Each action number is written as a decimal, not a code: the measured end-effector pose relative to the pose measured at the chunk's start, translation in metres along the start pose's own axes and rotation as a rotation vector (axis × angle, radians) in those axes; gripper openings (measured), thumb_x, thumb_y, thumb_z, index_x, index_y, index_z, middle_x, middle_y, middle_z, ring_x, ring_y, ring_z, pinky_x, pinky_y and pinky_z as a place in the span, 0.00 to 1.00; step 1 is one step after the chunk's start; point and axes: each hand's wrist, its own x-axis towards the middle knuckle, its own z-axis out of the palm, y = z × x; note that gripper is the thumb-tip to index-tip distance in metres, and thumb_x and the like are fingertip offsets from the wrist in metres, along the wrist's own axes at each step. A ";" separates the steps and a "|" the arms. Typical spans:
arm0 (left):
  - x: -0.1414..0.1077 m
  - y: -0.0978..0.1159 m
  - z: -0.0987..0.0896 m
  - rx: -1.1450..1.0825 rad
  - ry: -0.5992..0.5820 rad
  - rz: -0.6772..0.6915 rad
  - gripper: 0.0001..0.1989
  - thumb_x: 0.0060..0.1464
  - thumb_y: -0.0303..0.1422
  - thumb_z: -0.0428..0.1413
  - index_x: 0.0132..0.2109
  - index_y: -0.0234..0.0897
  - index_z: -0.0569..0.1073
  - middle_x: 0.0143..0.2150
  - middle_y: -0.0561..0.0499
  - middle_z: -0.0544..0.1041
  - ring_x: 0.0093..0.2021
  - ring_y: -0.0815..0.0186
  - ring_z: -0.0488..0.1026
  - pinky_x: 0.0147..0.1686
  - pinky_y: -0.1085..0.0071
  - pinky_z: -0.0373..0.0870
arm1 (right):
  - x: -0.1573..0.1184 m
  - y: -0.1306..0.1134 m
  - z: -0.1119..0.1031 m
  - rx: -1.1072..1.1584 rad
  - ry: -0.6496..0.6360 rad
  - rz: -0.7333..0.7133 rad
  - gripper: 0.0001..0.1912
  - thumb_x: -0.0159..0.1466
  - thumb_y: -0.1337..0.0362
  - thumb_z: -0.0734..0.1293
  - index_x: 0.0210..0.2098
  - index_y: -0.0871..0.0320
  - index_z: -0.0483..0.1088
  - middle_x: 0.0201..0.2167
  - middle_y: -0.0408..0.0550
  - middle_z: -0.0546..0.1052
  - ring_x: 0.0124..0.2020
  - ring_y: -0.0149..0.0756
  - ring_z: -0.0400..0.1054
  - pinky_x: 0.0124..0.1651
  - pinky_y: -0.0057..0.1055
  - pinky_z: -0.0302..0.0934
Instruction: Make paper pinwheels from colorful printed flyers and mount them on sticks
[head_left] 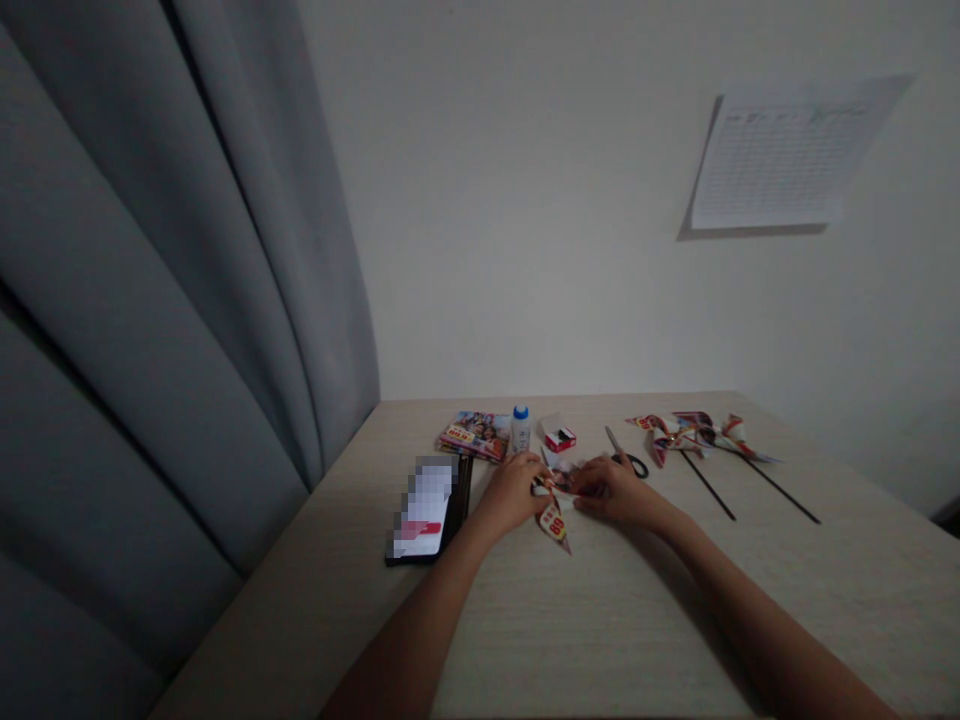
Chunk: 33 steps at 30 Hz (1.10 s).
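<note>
A folded, printed paper piece (553, 524) with pointed ends lies between my two hands at the middle of the table. My left hand (516, 490) has its fingers closed on the paper's left side. From the right, my right hand (609, 488) pinches another part of the same paper. Just behind my left hand stands a white bottle (520, 432) with a blue cap. A small red and white box (559, 439) sits behind the paper. Scissors (636, 465) with black handles lie right behind my right hand.
A phone (426, 510) lies left of my left arm, beside dark sticks (465, 487). Printed booklets (475, 435) are stacked at the back left. Two paper pinwheels (673, 438) (731, 435) on dark sticks lie at the right. A curtain (225, 250) hangs at the left.
</note>
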 end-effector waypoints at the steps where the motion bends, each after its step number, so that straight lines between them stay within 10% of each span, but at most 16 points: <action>1: 0.000 0.000 0.000 -0.001 0.001 0.007 0.15 0.51 0.32 0.65 0.48 0.41 0.81 0.55 0.48 0.76 0.57 0.58 0.70 0.61 0.65 0.64 | 0.000 -0.001 0.000 0.004 -0.001 0.003 0.11 0.62 0.56 0.69 0.41 0.49 0.80 0.42 0.47 0.81 0.48 0.46 0.71 0.66 0.59 0.42; 15: -0.007 0.008 -0.005 0.167 -0.077 0.021 0.11 0.59 0.38 0.59 0.47 0.47 0.83 0.60 0.49 0.73 0.61 0.55 0.67 0.63 0.58 0.61 | -0.001 -0.002 -0.001 0.035 0.011 -0.005 0.10 0.61 0.57 0.69 0.38 0.52 0.81 0.40 0.49 0.81 0.46 0.45 0.72 0.57 0.44 0.58; 33: -0.004 0.004 0.002 0.092 -0.054 0.017 0.10 0.54 0.34 0.63 0.45 0.44 0.82 0.58 0.48 0.73 0.60 0.56 0.68 0.63 0.60 0.62 | -0.001 -0.002 0.000 -0.009 0.010 0.014 0.11 0.62 0.55 0.69 0.40 0.50 0.80 0.42 0.48 0.81 0.47 0.46 0.72 0.66 0.55 0.41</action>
